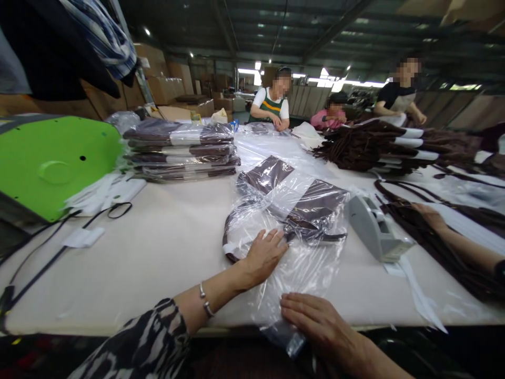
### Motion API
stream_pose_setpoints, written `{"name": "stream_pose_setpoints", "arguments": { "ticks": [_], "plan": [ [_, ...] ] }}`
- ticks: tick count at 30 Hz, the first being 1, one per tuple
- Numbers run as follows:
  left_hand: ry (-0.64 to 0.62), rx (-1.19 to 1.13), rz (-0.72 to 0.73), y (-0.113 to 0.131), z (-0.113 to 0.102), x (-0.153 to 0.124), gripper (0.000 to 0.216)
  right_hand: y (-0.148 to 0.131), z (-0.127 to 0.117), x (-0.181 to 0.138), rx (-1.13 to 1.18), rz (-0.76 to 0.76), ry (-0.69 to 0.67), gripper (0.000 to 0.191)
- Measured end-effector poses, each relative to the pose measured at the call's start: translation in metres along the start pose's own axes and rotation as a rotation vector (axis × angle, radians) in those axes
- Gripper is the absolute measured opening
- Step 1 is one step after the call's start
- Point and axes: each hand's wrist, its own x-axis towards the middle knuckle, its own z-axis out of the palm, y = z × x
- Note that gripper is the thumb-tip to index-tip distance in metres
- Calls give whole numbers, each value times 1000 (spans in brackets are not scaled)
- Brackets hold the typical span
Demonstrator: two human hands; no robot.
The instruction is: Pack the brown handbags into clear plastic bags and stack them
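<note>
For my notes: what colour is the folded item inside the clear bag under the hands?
Dark brown; the item shows best in the head view.

The clear plastic bag (303, 252) is gleaming glossy and crinkled over matt brown cloth (317, 202); the table (158, 247) is looking smooth and matt

A packing workshop within a warehouse hall is indicated. A steel-beamed roof (335, 26) with strip lights is noted overhead; cardboard cartons (165, 87) are stacked along the far wall. A long desk (158, 247) is loaded with stacked bagged goods (181, 150), bundled dark straps (394, 145), a clear plastic bag (311, 252) and a tape dispenser (374, 229). Workers (272, 108) are stationed at its far end.
</note>
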Motion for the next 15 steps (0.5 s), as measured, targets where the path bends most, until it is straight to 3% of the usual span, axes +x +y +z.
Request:
{"name": "stream_pose_setpoints", "arguments": {
  "ticks": [2, 5, 8, 13, 15],
  "plan": [
    [18, 4, 24, -8, -2, -2, 30, -1, -4, 1, -2, 18, 23, 27],
    [47, -9, 200, -18, -6, -7, 23, 2, -12, 6, 45, 68, 66, 28],
    [-44, -97, 297, -29, -11, -8, 18, 16, -21, 22, 92, 145, 165, 31],
    [-287, -698, 47, -63, -20, 1, 19, 75, -28, 69, 45, 504, 297, 34],
    [-302, -1012, -108, -77, -23, 6, 29, 106, -22, 86, 76, 657, 296, 36]
  ]
}}
